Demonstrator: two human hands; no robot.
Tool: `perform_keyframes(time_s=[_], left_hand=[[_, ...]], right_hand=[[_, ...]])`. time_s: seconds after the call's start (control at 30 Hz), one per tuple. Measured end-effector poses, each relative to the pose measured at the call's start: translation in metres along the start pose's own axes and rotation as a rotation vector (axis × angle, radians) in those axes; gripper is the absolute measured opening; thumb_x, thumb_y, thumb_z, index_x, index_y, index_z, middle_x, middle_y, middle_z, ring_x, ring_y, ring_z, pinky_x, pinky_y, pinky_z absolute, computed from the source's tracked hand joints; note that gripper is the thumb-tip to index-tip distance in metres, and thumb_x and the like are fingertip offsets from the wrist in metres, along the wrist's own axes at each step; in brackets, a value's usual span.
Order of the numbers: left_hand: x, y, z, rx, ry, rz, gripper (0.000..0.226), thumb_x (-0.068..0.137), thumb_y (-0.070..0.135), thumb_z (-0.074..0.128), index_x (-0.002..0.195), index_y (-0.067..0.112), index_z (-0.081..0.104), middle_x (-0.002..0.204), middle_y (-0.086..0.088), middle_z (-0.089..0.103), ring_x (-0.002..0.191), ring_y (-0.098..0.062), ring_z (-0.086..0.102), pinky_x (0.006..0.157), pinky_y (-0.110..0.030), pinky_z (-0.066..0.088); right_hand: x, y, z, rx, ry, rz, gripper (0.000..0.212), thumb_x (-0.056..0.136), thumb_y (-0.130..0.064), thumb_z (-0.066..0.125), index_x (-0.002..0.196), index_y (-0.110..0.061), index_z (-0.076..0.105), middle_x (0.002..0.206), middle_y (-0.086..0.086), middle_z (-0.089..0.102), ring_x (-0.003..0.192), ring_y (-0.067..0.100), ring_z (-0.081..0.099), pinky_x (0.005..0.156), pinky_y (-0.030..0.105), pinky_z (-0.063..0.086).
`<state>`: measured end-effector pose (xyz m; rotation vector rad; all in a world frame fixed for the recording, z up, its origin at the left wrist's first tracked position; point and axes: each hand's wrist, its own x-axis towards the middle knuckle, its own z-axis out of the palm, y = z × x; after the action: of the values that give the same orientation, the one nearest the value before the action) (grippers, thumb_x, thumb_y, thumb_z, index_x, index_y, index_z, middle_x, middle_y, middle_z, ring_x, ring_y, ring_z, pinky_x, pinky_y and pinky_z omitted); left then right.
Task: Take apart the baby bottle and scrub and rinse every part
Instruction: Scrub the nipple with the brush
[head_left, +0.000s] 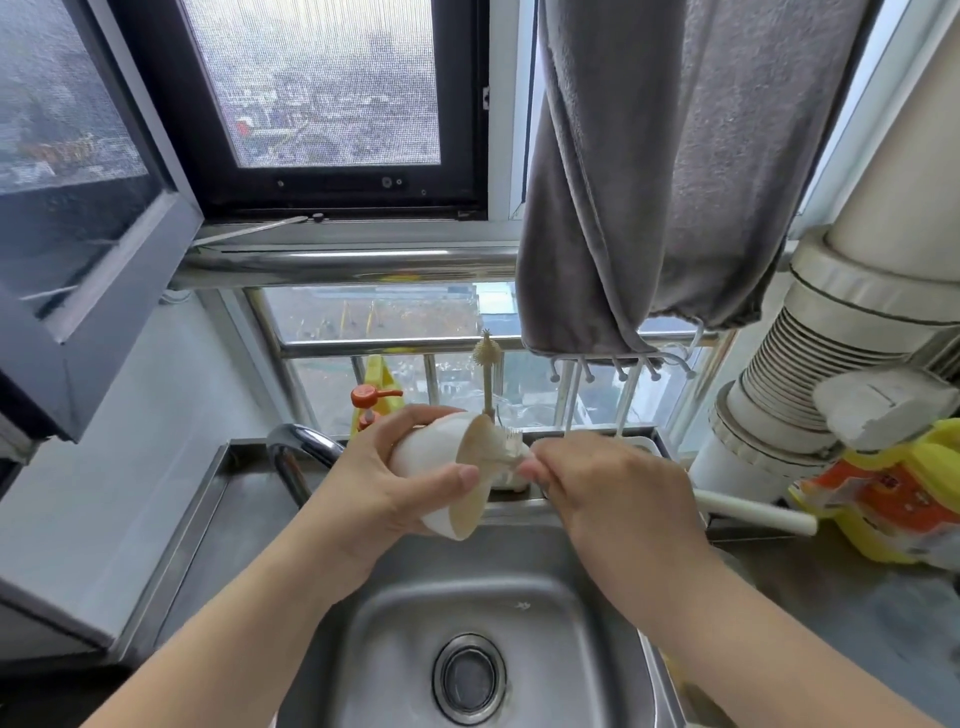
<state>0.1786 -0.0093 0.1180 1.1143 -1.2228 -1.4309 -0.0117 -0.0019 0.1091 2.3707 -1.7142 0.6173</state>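
At the centre of the frame, above the stainless steel sink basin (467, 597), the left hand (374, 483) wraps its curled fingers and thumb around a white, cup-shaped plastic bottle part with a tan inside (441, 467). Its open mouth is turned toward the right, probably so the tool can reach in. The right hand (618, 488) pinches the pale handle of a small bristled cleaning brush (506, 447) between thumb and fingertips, the bristles lying at the rim of the part's mouth. Holding both over the basin likely lets drips fall toward the drain (469, 678). The curved chrome tap (306, 441) sits to the left of the hands, and no water can be seen running. A second, tan nipple brush (487, 374) stands upright just behind the hands, handy for smaller parts. A grey towel (670, 171) hangs at upper right.
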Motion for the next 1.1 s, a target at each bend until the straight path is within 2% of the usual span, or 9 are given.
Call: perform_keyframes(time_s=[0.1,0.27,0.43,0.5,0.63,0.73,0.83,0.93,1.1], left_hand=[[-0.004,-0.003,0.002,-0.006,0.029,0.074,0.055,0.036,0.028,0.083,0.09,0.027,0.073,0.089,-0.002,0.069,0.072,-0.02,0.068,0.052,-0.028,0.054],[-0.008,-0.004,0.002,-0.025,0.046,0.161,0.06,0.03,0.037,0.09,0.087,0.032,0.073,0.087,0.005,0.068,0.071,-0.014,0.066,0.055,-0.025,0.053],[-0.012,-0.005,0.006,-0.073,0.036,-0.011,0.051,0.041,0.038,0.077,0.091,0.028,0.072,0.082,0.002,0.069,0.07,-0.017,0.067,0.051,-0.031,0.053],[-0.014,-0.005,0.008,-0.077,0.006,-0.055,0.055,0.043,0.039,0.077,0.095,0.025,0.071,0.085,-0.001,0.07,0.073,-0.019,0.068,0.055,-0.035,0.055],[-0.019,-0.003,0.01,-0.012,-0.02,0.04,0.052,0.043,0.033,0.079,0.094,0.026,0.072,0.088,-0.001,0.07,0.073,-0.016,0.067,0.057,-0.026,0.053],[-0.023,-0.007,0.012,0.01,-0.024,0.084,0.056,0.042,0.03,0.079,0.097,0.023,0.071,0.086,-0.002,0.071,0.074,-0.016,0.068,0.061,-0.023,0.053],[-0.025,-0.008,0.015,-0.041,-0.012,0.059,0.053,0.041,0.028,0.08,0.093,0.028,0.074,0.086,-0.005,0.072,0.074,-0.019,0.068,0.061,-0.025,0.054],[-0.024,-0.005,0.011,-0.027,-0.004,0.076,0.053,0.042,0.028,0.08,0.094,0.03,0.074,0.088,-0.004,0.072,0.076,-0.019,0.069,0.061,-0.025,0.054],[-0.029,0.0,0.015,0.065,-0.055,0.186,0.053,0.048,0.028,0.08,0.1,0.028,0.07,0.09,0.003,0.072,0.079,-0.011,0.067,0.064,-0.02,0.053]], right_hand=[[-0.002,-0.003,-0.002,0.424,-0.383,0.094,0.036,0.096,-0.048,0.041,0.087,-0.022,0.065,0.065,-0.002,0.054,0.059,0.014,0.051,0.054,0.027,0.034],[-0.007,-0.01,-0.011,1.118,-0.825,0.262,0.04,0.095,-0.048,0.043,0.073,-0.023,0.066,0.045,-0.01,0.036,0.045,0.014,0.029,0.045,0.026,0.025],[-0.005,-0.009,-0.016,0.282,-0.356,0.072,0.033,0.095,-0.051,0.037,0.086,-0.026,0.057,0.079,-0.004,0.06,0.076,0.018,0.055,0.062,0.031,0.033],[-0.005,-0.013,-0.015,0.267,-0.24,0.072,0.034,0.096,-0.05,0.035,0.095,-0.025,0.057,0.089,-0.004,0.062,0.086,0.02,0.057,0.064,0.03,0.031],[-0.009,-0.031,-0.02,0.492,-0.374,0.074,0.028,0.096,-0.045,0.037,0.085,-0.026,0.053,0.079,-0.004,0.054,0.078,0.02,0.054,0.058,0.031,0.034],[-0.003,-0.027,-0.026,0.335,-0.474,-0.082,0.029,0.099,-0.042,0.034,0.097,-0.024,0.057,0.086,0.002,0.057,0.081,0.024,0.056,0.064,0.031,0.043],[0.0,-0.027,-0.035,0.066,-0.502,-0.194,0.014,0.099,-0.023,0.041,0.101,-0.023,0.054,0.069,-0.003,0.032,0.075,0.024,0.046,0.06,0.031,0.033],[-0.003,-0.025,-0.04,0.125,-0.468,-0.073,0.022,0.1,-0.036,0.037,0.09,-0.025,0.053,0.07,-0.008,0.033,0.081,0.022,0.052,0.059,0.03,0.033],[-0.011,-0.03,-0.031,0.57,-0.531,0.158,0.035,0.097,-0.041,0.039,0.074,-0.023,0.058,0.062,-0.006,0.05,0.055,0.006,0.045,0.054,0.024,0.034]])
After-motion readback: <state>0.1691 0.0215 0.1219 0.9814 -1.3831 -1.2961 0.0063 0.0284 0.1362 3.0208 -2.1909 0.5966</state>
